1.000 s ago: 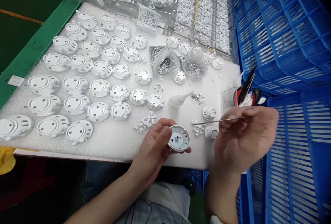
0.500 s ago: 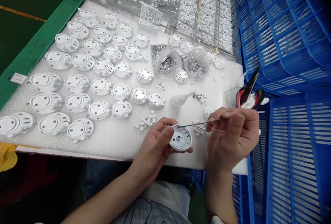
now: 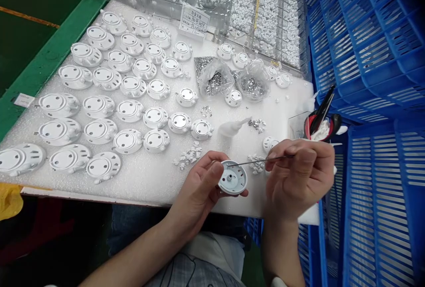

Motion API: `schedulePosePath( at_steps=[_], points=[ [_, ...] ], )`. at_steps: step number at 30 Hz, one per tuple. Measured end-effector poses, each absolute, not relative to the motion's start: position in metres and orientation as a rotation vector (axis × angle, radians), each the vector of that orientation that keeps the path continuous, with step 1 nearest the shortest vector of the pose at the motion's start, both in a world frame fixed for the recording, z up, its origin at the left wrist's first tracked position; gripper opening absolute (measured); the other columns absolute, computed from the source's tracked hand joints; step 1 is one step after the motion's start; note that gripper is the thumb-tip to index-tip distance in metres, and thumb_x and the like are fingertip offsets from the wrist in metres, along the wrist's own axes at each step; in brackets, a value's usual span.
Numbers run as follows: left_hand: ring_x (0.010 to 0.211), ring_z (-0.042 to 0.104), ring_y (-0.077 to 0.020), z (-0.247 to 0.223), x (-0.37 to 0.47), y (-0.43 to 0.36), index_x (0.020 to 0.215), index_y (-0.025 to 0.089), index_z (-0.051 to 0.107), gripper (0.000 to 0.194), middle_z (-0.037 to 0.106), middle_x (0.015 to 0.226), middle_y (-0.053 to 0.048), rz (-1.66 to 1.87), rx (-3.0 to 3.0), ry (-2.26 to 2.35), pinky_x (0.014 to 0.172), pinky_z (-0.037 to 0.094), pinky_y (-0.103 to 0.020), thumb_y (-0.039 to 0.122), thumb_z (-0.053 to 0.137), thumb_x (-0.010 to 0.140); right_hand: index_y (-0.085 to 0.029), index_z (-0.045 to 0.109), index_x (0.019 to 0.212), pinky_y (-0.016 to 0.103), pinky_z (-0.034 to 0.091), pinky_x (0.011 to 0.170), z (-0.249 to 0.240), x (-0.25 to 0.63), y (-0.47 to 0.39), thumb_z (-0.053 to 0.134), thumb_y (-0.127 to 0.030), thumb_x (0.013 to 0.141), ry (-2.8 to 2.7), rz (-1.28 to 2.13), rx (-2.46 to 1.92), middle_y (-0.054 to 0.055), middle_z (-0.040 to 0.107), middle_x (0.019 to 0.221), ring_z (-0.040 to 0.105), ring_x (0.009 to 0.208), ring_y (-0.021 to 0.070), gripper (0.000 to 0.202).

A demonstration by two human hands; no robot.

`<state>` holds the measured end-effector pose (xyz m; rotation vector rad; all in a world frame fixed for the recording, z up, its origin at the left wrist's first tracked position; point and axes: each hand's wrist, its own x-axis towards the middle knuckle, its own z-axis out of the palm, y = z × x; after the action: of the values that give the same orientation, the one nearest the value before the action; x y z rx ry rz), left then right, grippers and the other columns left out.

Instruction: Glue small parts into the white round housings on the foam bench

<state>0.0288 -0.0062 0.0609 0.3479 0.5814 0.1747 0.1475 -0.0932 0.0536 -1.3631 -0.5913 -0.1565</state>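
Observation:
My left hand [image 3: 204, 178] is closed round the edge of a round white plastic shell [image 3: 233, 181]. Its hollow side faces up, showing a central post and slots along the rim. Between the thumb and fingers of my right hand [image 3: 300, 174] is a thin dark metal rod [image 3: 257, 162], whose tip reaches inside the shell near its far left wall. Just beyond the hands lie small white parts [image 3: 189, 155] in a loose pile. A white squeeze bottle with a pointed nozzle [image 3: 232, 127] rests behind the shell, beside tiny silvery pieces [image 3: 255, 123].
Rows of white disc-shaped assemblies [image 3: 99, 105] cover the left of the foam-topped table. Plastic bags of metal bits [image 3: 215, 79] lie mid-table. Clear divided trays [image 3: 229, 1] of white parts line the back. Scissors [image 3: 322, 119] stand at right, near blue crates [image 3: 381, 167].
The rod's tip has dipped slightly lower into the shell, and my right hand has shifted a little to the right. My left hand and the shell are nearly unmoved.

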Motion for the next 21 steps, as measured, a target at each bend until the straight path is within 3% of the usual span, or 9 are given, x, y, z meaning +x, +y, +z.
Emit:
schedulePosePath(
  at_steps=[7, 21],
  points=[
    [0.061, 0.068, -0.0113, 0.0618, 0.0287, -0.0041, 0.083, 0.017, 0.068, 0.050, 0.072, 0.068, 0.002, 0.172, 0.354, 0.584, 0.059, 0.059, -0.018, 0.050, 0.101, 0.066, -0.022, 0.061, 0.082, 0.018, 0.035, 0.037, 0.0515, 0.1538, -0.0951, 0.072, -0.038, 0.096, -0.421, -0.166, -1.285, -0.006, 0.055, 0.061, 0.051, 0.049, 0.0096, 0.025],
    [0.061, 0.067, -0.0116, 0.0612, 0.0293, -0.0047, 0.084, 0.017, 0.068, 0.050, 0.071, 0.068, 0.002, 0.167, 0.367, 0.607, 0.059, 0.059, -0.018, 0.051, 0.101, 0.065, -0.022, 0.064, 0.084, 0.021, 0.042, 0.039, 0.0533, 0.1465, -0.0922, 0.069, -0.035, 0.101, -0.618, -0.217, -1.352, -0.006, 0.059, 0.064, 0.055, 0.048, 0.0096, 0.022]
  ],
)
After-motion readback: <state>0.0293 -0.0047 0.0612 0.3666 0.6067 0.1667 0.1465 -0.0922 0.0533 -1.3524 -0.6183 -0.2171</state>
